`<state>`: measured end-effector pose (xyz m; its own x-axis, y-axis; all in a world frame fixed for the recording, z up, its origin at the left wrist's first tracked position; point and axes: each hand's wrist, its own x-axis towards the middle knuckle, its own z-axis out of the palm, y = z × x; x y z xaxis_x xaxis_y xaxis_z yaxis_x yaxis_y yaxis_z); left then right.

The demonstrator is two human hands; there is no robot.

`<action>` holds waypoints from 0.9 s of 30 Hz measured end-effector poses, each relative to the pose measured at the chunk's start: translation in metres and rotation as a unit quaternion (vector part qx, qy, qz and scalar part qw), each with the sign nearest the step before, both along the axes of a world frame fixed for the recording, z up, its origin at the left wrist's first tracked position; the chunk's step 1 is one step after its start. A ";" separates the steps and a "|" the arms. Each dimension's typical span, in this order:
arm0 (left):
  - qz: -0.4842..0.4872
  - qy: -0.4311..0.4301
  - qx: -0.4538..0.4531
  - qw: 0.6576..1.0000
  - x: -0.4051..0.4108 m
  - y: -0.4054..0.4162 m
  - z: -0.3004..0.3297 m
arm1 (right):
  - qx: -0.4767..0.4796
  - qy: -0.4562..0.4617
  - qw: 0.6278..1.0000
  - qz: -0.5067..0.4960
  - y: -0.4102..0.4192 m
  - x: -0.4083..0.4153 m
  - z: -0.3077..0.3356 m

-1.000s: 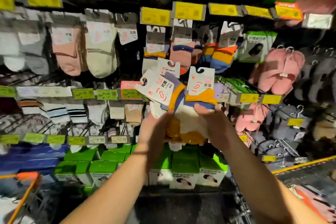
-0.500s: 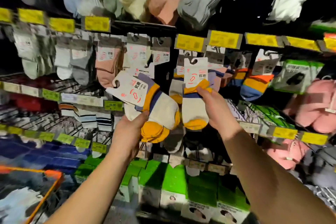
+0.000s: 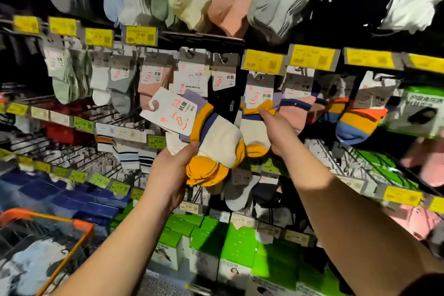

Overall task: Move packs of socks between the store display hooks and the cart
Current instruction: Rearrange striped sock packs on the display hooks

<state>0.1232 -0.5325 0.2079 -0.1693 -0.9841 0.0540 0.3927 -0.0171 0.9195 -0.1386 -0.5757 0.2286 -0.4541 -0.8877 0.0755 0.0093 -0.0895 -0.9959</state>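
Display wall (image 3: pixel 168 38): rows of hooks with hanging socks and yellow price tags (image 3: pixel 141 35), filling the far side. Cart (image 3: pixel 79 226), orange rim, near left corner, some pale goods inside

Left hand (image 3: pixel 168 175) grips a bundle of sock packs (image 3: pixel 216 144) from below, fingers curled round the yellow toes; bundle held in front of the middle row, card header (image 3: pixel 173 113) tilted up-left, hook hole free

Right hand (image 3: pixel 278 132) pinches the yellow cuff of a single sock pack (image 3: pixel 254 127) just right of the bundle, card top up against the middle-row hook; cannot tell whether it is on the hook

Handling, judged: light, soft, floppy fabric; only the card is stiff. Best held at cuff just under card to steer the hole

Look: cream body, yellow toe and cuff, navy and lilac bands, white card with red print
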 end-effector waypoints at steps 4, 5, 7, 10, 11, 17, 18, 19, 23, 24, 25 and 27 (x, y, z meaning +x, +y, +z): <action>0.008 0.007 0.010 1.000 -0.003 -0.001 0.001 | 0.076 0.073 0.991 -0.078 -0.014 -0.002 0.008; 0.008 0.009 0.013 1.000 -0.004 -0.001 0.002 | 0.093 0.089 0.988 -0.088 -0.018 -0.003 0.009; 0.008 0.013 0.015 1.000 -0.005 0.000 0.003 | 0.120 0.106 0.982 -0.101 -0.025 -0.005 0.013; 0.005 0.013 0.006 1.000 -0.005 0.002 0.003 | 0.152 0.121 0.975 -0.109 -0.032 -0.005 0.015; 0.000 0.014 0.005 1.000 -0.004 0.003 0.003 | 0.159 0.125 0.973 -0.111 -0.034 -0.005 0.014; -0.011 0.020 0.003 1.000 0.004 0.004 0.002 | 0.213 0.180 0.957 -0.084 -0.032 -0.003 0.014; -0.012 0.019 0.000 1.000 0.005 0.003 0.001 | 0.218 0.187 0.955 -0.079 -0.030 -0.001 0.014; -0.014 0.020 -0.003 1.000 0.006 0.003 0.001 | 0.218 0.192 0.954 -0.078 -0.027 0.002 0.012; -0.010 0.015 0.000 1.000 0.008 0.005 0.000 | 0.204 0.136 0.969 -0.023 -0.010 0.014 0.000; -0.012 0.013 0.002 1.000 0.008 0.005 -0.001 | 0.208 0.122 0.970 -0.005 -0.002 0.018 -0.004; -0.016 0.013 0.004 1.000 0.009 0.005 -0.001 | 0.213 0.113 0.970 0.005 0.007 0.023 -0.005; -0.023 0.009 0.003 1.000 0.010 0.004 -0.003 | 0.226 0.126 0.966 0.011 0.026 0.028 -0.010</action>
<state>0.1335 -0.5281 0.2046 -0.2138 -0.9755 0.0523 0.4083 -0.0406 0.9120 -0.1103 -0.5493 0.2188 -0.4526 -0.8652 -0.2158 -0.2415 0.3519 -0.9043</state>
